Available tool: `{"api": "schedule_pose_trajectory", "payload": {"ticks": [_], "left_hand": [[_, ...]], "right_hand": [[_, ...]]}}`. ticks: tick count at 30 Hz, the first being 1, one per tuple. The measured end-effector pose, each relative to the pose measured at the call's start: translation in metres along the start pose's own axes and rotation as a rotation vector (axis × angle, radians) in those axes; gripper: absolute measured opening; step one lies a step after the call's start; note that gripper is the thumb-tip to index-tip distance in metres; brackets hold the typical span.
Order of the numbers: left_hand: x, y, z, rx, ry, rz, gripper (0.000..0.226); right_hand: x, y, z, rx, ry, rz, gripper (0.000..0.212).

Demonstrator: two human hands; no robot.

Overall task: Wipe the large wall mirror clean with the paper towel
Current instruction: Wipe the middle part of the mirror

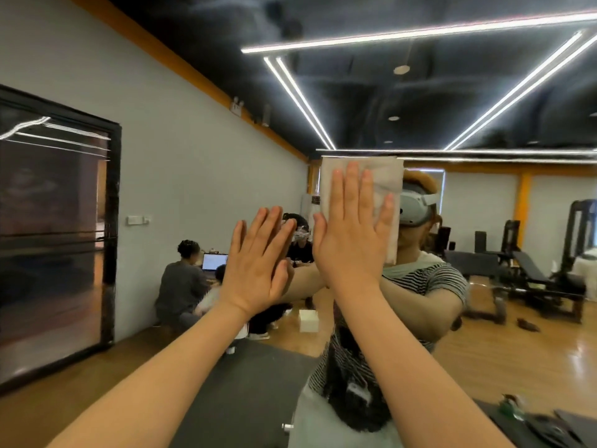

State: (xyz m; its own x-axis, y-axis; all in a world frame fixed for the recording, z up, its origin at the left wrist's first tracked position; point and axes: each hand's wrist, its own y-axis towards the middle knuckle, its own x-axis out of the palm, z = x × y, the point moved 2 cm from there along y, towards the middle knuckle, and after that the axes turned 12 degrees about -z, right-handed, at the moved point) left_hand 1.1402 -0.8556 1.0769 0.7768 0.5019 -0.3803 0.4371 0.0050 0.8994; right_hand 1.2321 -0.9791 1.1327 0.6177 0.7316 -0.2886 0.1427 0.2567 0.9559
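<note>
The wiping is under way: the right hand (350, 240), fingers flat, presses the towel (384, 179) high on the mirror (181, 176). The left hand (258, 263) rests flat beside. Next likely needs firm sweeps.

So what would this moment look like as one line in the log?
stage: wiping | right hand: flat, pressing white folded paper towel on large wall mirror | left hand: flat on glass, no towel

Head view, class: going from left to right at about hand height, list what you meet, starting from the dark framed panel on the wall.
Dark framed panel → wall switch plate → open laptop → left hand → right hand pressing the paper towel flat on the mirror → reflected gym bench.
</note>
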Motion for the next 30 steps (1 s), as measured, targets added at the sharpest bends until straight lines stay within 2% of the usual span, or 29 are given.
{"api": "schedule_pose_trajectory", "payload": {"ticks": [6,13,17,20,25,30], "left_hand": [[-0.001,0.0,0.0,0.003,-0.036,-0.011,0.062],[-0.021,-0.004,-0.011,0.101,0.006,-0.067,0.063],[-0.043,-0.022,-0.077,0.177,-0.022,-0.033,0.064],[-0.046,-0.038,-0.136,0.075,-0.041,-0.044,0.066],[-0.034,-0.062,-0.226,-0.122,0.0,-0.165,0.069],[-0.022,-0.068,-0.25,-0.088,0.016,-0.105,0.066]], "right_hand": [[0.001,0.0,0.001,0.018,0.001,-0.002,0.063],[-0.003,-0.001,0.0,0.064,-0.064,-0.076,0.063],[-0.007,-0.001,-0.005,0.107,-0.074,-0.113,0.065],[-0.008,-0.001,-0.005,0.123,-0.085,-0.12,0.065],[-0.011,-0.003,-0.01,0.147,-0.102,-0.138,0.065],[-0.013,-0.002,-0.011,0.156,-0.112,-0.139,0.065]]}}
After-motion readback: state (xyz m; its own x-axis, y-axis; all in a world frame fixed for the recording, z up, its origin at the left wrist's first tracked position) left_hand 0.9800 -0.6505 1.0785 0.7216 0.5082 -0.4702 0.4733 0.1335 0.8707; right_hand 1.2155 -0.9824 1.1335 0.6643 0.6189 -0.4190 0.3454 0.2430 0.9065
